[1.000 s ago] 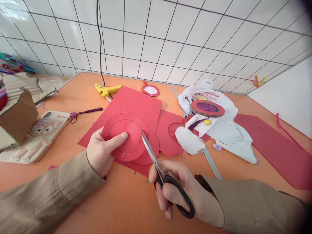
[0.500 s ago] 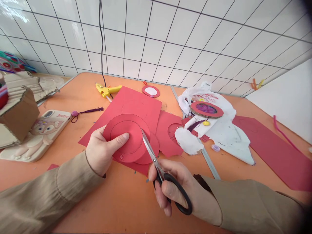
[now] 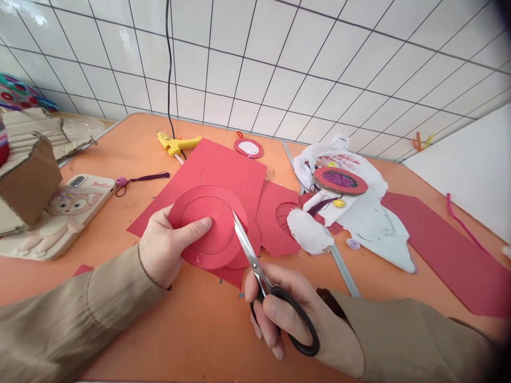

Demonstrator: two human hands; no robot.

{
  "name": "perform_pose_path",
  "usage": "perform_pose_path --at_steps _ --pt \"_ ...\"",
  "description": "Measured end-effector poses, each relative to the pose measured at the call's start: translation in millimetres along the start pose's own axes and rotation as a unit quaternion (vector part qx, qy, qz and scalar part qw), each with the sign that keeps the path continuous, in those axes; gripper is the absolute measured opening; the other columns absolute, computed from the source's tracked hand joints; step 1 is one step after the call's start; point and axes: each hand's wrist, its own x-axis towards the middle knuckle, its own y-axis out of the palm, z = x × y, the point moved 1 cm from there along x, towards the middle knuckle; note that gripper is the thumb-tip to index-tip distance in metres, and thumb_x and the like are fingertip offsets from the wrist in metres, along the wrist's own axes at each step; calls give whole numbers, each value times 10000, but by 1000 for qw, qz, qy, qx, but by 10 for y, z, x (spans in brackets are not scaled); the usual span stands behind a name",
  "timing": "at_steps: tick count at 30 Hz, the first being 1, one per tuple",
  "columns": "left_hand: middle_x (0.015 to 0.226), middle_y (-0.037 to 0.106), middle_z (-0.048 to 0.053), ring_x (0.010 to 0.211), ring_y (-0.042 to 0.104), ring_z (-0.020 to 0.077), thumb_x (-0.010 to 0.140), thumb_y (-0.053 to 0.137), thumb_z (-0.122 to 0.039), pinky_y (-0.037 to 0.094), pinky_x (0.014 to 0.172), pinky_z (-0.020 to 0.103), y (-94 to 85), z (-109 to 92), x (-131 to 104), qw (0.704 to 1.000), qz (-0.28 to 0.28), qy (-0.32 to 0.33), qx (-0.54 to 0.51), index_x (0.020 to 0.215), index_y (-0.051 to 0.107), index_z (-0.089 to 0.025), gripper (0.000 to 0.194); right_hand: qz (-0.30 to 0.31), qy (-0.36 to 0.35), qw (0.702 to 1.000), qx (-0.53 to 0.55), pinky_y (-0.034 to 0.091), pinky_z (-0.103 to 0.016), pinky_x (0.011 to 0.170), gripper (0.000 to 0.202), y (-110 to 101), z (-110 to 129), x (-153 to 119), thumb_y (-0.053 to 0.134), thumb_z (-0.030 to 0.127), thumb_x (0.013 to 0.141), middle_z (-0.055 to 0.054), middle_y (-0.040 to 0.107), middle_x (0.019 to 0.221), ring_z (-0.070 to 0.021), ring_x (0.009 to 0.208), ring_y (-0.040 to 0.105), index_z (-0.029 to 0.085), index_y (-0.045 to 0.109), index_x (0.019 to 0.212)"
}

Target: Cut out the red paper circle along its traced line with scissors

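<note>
My left hand (image 3: 167,239) pinches a red paper disc (image 3: 217,229), thumb on top and fingers hidden beneath. A smaller circle is drawn on the disc in a dark line. In my right hand (image 3: 283,306) is a pair of black-handled scissors (image 3: 253,258), fingers through the loops. The blades look nearly together, with their tips over the disc close to the right side of the drawn circle. Under the disc, another round red piece (image 3: 253,239) shows at the right. Behind lies a large red sheet (image 3: 227,159) with a faint drawn circle.
A yellow glue gun (image 3: 178,143) lies at the back left, near a phone (image 3: 80,207) and a cardboard box (image 3: 35,175). On the right are a white plastic bag (image 3: 375,229), a round red ornament (image 3: 339,181), a white scrap (image 3: 309,231) and another red sheet (image 3: 447,250).
Hands, disc and scissors keep almost the same pose; the scissors have shifted very slightly. The whole view has moved a little.
</note>
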Motion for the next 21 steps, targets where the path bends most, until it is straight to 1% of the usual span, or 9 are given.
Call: perform_pose_path --at_steps 7,10,17,21 --pt "718 745 51 637 677 186 556 849 -232 567 602 268 -4 -6 -11 1000 4 -4 4 735 738 -130 235 -6 16 1000 -18 402 -230 529 472 8 0 -17 550 609 838 70 481 496 -51 426 441 151 445 888" --pt "739 752 59 634 678 191 547 853 -241 568 608 283 -5 -9 -16 1000 1 -7 8 736 740 -132 246 -8 17 1000 -18 401 -229 531 458 6 -20 -9 542 596 849 75 478 491 -47 415 432 152 443 896" --pt "717 751 57 640 688 206 567 840 -234 570 617 294 3 -11 -26 1000 2 -5 8 727 739 -142 210 -15 29 999 -17 393 -240 526 488 28 -7 -19 540 632 827 75 463 482 -56 411 416 160 435 888" --pt "716 753 53 644 690 213 552 850 -230 570 618 299 6 -22 -37 1000 -2 -11 15 712 741 -155 207 -17 30 999 -19 388 -236 521 494 39 13 -23 533 639 828 71 465 485 -57 417 417 159 435 893"
